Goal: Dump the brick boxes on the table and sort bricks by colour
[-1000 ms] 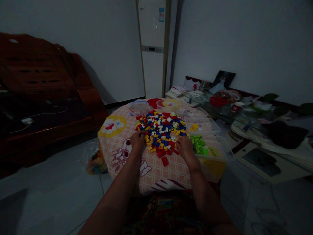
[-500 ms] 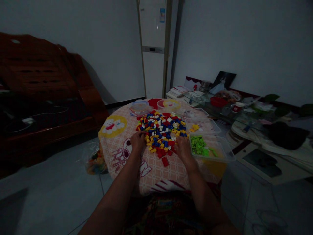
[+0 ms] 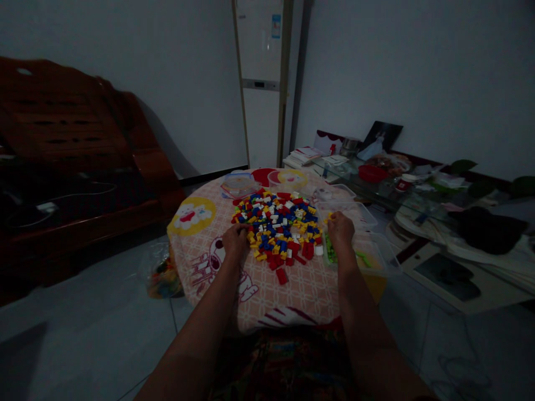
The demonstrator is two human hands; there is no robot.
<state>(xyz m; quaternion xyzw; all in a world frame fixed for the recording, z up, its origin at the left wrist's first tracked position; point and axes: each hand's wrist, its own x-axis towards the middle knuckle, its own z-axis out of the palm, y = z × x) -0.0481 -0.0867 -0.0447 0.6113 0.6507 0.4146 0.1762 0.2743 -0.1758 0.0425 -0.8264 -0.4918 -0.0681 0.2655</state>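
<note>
A pile of small toy bricks in red, blue, yellow and white covers the middle of the round table. At the pile's left edge is my left hand, fingers curled together; what they hold, if anything, is too small to make out. My right hand reaches over the clear box with green bricks, hiding part of them. Its fingertips are pinched at a yellow brick over the rear clear tray. A red brick lies apart in front of the pile.
Clear containers stand along the table's far edge. The tablecloth is pink patterned. A bag of colourful pieces sits on the floor at left. A cluttered glass stand is on the right, a wooden bench on the left.
My right hand has moved from the pile's right edge to the right and away from me, over the boxes. Red and white bricks now show where it was. My left hand stays put.
</note>
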